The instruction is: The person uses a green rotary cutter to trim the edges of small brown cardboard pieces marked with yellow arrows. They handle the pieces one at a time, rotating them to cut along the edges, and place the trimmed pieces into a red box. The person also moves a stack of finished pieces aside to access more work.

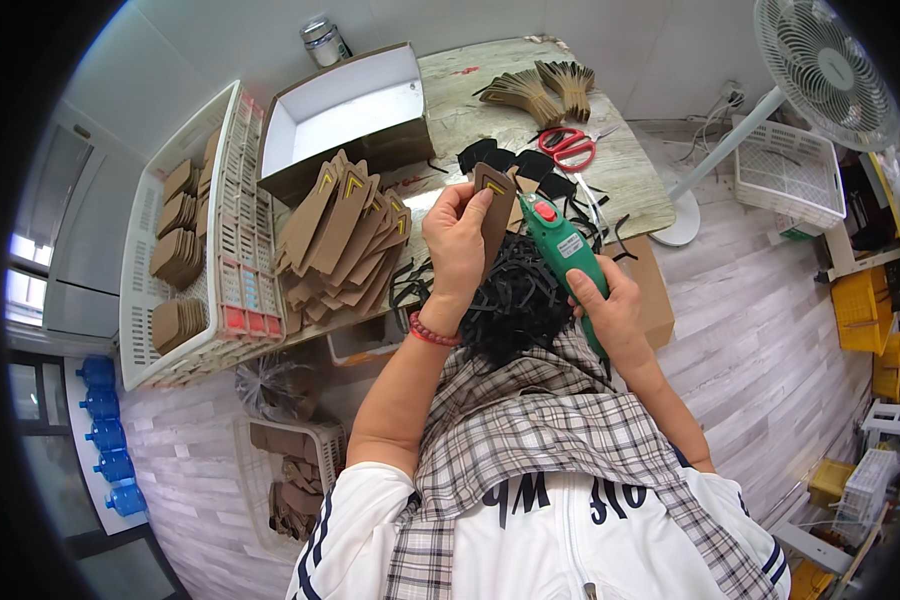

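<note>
Between the thumb and fingers of my left hand (pixel 454 242) is a flat brown piece (pixel 496 232) with a yellow V-shaped mark near its top. My right hand (pixel 610 308) is wrapped round a green handheld power tool (pixel 562 240) with a red button. The tool's narrow tip is close beside the brown piece's right edge; I cannot tell whether they touch. Below both hands, a heap of black strips (pixel 515 295) lies on the checked apron (pixel 530 420). Left of my left hand, similar brown pieces (pixel 335 225) are stacked, several with yellow marks.
Red-handled scissors (pixel 568 150) lie on the table (pixel 450 85), near black pieces (pixel 488 155) and fanned brown bundles (pixel 525 95). An open box (pixel 345 105) and a white crate (pixel 245 200) of brown stacks stand left. A fan (pixel 820 65) stands right; another crate (pixel 330 450) is below.
</note>
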`<action>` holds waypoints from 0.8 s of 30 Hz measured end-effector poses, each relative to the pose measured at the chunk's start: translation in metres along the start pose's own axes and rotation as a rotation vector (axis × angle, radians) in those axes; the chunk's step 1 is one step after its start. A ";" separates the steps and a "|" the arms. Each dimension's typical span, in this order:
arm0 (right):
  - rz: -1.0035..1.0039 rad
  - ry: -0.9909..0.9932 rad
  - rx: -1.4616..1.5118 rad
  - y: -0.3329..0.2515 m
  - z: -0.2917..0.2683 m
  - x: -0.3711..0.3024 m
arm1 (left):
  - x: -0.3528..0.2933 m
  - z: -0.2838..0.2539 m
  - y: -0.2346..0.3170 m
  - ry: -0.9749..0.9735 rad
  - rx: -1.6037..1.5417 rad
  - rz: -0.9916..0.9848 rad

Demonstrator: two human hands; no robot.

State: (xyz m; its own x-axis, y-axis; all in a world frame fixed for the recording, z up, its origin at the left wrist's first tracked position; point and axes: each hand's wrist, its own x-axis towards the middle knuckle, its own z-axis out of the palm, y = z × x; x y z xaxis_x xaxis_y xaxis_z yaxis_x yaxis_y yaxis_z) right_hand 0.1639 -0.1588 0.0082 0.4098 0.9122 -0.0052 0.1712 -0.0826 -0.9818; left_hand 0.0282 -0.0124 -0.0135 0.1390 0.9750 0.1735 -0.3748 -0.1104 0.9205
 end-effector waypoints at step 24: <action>0.127 0.131 0.028 0.030 -0.040 -0.004 | 0.080 0.022 -0.092 -0.218 1.190 0.577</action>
State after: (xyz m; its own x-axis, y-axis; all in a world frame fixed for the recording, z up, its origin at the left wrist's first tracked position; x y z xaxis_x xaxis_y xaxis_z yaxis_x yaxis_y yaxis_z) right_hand 0.2035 -0.1811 -0.0140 0.5404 0.8346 -0.1063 0.0864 -0.1807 -0.9797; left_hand 0.0943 0.0719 -0.0761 0.4166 0.6942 0.5870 0.5755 -0.7012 0.4208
